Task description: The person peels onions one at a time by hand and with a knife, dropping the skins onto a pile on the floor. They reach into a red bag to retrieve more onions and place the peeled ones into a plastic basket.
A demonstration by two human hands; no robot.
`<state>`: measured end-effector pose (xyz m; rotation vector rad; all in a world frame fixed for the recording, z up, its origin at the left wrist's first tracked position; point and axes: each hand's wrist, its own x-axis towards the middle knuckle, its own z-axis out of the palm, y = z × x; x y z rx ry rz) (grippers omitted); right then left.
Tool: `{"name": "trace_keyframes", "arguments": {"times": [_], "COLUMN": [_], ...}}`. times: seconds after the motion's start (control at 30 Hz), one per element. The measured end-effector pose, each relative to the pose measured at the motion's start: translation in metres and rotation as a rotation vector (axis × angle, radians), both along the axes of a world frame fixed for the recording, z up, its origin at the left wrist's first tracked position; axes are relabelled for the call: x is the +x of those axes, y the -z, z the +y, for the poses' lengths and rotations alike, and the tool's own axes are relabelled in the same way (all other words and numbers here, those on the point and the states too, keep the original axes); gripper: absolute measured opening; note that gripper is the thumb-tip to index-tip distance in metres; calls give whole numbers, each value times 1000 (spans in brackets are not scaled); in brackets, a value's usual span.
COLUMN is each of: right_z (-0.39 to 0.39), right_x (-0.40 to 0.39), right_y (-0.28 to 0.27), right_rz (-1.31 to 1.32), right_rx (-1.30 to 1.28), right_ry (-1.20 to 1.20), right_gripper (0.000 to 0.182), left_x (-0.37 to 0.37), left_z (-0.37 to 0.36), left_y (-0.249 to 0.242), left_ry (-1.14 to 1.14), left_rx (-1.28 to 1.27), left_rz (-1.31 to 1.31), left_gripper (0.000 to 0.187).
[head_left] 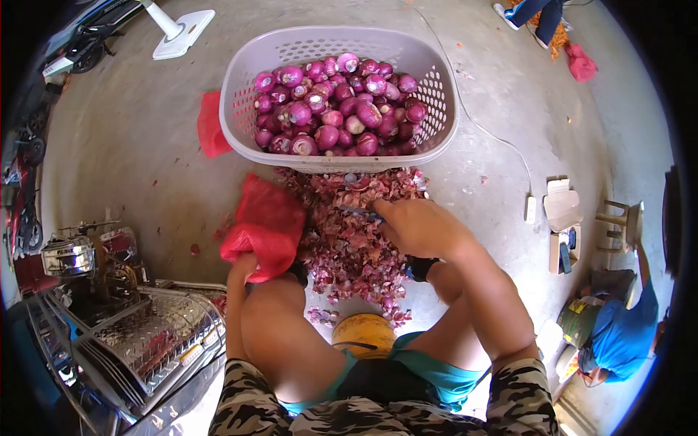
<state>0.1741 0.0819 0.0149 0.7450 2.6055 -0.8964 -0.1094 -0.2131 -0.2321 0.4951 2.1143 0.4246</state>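
The person's right grip [429,225] is closing around the dark handle of a small knife [356,210], and its blade is pointing leftward over the heap of onion skins [356,254], probably because that angle is keeping the edge away from the legs. The left grip [249,263] is disappearing into the folded opening of a red mesh bag [267,221]; the fabric is hiding the fingers, so whether they are pinching it or lying loose I cannot tell. The bag is sitting above the left knee, beside the skins, where the arm is reaching it without stretching. The purple onions [367,112] are filling much of the perforated basket [338,161], which is standing on the floor [174,189] just beyond the heap; its high walls are presumably stopping the round bulbs from rolling off. The skins are lying between the feet, seemingly because that spot is directly under the hands. Another red mesh piece [213,125] is lying beside the basket's left side, apart from the hands.
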Motion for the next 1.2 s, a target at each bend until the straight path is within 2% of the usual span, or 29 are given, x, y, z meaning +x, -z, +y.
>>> {"name": "trace_keyframes", "arguments": {"times": [0.1, 0.17, 0.23, 0.3, 0.4, 0.43, 0.47, 0.6, 0.63, 0.73, 0.77, 0.87, 0.9, 1.0, 1.1, 1.2], "right_z": [3, 1, -3, -6, -11, -7, -7, -10, -11, -11, -12, -11, -11, -9, -6, -8], "right_x": [5, 5, -1, -6, -15, -18, -21, -29, -29, -27, -27, -26, -26, -28, -31, -33], "right_y": [8, 10, 2, 0, -23, -30, -30, -23, -22, -19, -19, -21, -21, -20, -16, -13], "right_rz": [91, 198, 317, 464, 593, 512, 568, 716, 733, 705, 665, 572, 557, 498, 517, 474], "right_rx": [23, 68, 30, -46, -128, -247, -258, -325, -346, -258, -190, -35, -20, 63, 23, -31], "right_ry": [1, 12, 93, 194, 348, 355, 366, 427, 448, 487, 490, 501, 506, 515, 502, 474], "right_gripper": [30, 28, 25, 24, 29, 40, 42, 46, 47, 49, 49, 51, 52, 51, 49, 48], "left_x": [-24, -25, -19, -3, 31, 42, 52, 87, 94, 115, 121, 123, 120, 118, 133, 132], "left_z": [27, 51, 84, 118, 157, 166, 174, 197, 201, 205, 205, 205, 206, 208, 210, 211], "left_y": [-90, -138, -175, -218, -268, -276, -284, -274, -268, -255, -255, -239, -229, -219, -239, -226], "left_ry": [-318, -364, -322, -164, -116, -117, -117, -194, -245, -473, -486, -535, -343, -360, -556, -494], "left_rx": [108, 360, 648, 636, 626, 662, 702, 959, 1045, 1093, 1080, 1080, 1180, 1207, 1134, 1162], "left_rz": [-132, -313, -551, -613, -768, -813, -858, -1041, -1191, -1270, -1310, -1418, -1560, -1595, -1267, -1233], "left_gripper": [46, 47, 48, 49, 45, 45, 45, 44, 38, 31, 27, 34, 33, 33, 33, 32]}}
